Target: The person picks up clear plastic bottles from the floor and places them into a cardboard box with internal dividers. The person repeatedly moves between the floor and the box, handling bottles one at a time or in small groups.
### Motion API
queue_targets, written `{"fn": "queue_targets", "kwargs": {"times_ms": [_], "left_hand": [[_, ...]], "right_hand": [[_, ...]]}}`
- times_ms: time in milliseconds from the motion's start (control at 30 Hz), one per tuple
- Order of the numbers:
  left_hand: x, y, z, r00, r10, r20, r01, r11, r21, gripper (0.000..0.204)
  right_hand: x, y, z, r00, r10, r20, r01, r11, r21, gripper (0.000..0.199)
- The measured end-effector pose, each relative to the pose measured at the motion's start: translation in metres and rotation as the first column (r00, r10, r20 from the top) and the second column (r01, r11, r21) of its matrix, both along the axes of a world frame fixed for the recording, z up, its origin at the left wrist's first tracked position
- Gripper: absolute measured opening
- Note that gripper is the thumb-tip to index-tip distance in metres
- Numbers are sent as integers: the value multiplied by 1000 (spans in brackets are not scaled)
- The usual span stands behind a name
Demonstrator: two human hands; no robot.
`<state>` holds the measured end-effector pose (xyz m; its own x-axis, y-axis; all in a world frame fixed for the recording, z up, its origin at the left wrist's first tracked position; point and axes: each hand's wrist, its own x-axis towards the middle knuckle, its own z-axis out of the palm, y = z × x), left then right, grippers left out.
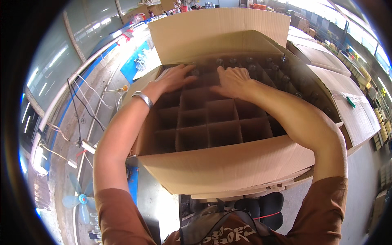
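Note:
A large open cardboard box (228,157) stands before me, split by cardboard dividers (192,141) into square cells. Clear glass bottles (284,78) stand in cells along the far side and down the right side. My left hand (176,78) reaches over the far left cells, thumb and fingers apart, close beside a bottle top (195,72). Over the far middle cells is my right hand (233,81), its thumb apart from its bent fingers, just short of the far bottles. I see nothing held in either hand, though the fingertips are somewhat blurred.
The far flap (220,30) of the box stands raised. Closed cartons (347,87) are stacked against its right side. At the left are a white pipe rail (61,100), hanging cables (83,102) and a blue-bladed fan (83,199). A black cushioned seat (269,210) is below the box.

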<state>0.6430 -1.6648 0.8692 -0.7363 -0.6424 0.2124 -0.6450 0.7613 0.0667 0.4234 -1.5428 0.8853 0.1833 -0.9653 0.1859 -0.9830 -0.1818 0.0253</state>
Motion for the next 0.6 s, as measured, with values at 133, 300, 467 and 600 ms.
{"fn": "queue_targets", "kwargs": {"times_ms": [133, 300, 467, 600], "left_hand": [[-16, 0, 5, 999, -45, 0, 45, 997, -60, 48], [-14, -3, 7, 978, -174, -116, 142, 960, -241, 39], [17, -5, 51, 831, 83, -550, -196, 969, -151, 40], [33, 51, 120, 794, -67, -604, -257, 864, -433, 36]], "right_hand": [[-3, -3, -7, 998, 19, 62, -16, 999, -52, 51], [-12, -16, -13, 988, 100, 119, -90, 992, -87, 39], [-5, -20, -11, 992, 103, 68, -99, 994, -56, 35], [-8, -19, -8, 991, 123, 61, -120, 991, -57, 36]]}}
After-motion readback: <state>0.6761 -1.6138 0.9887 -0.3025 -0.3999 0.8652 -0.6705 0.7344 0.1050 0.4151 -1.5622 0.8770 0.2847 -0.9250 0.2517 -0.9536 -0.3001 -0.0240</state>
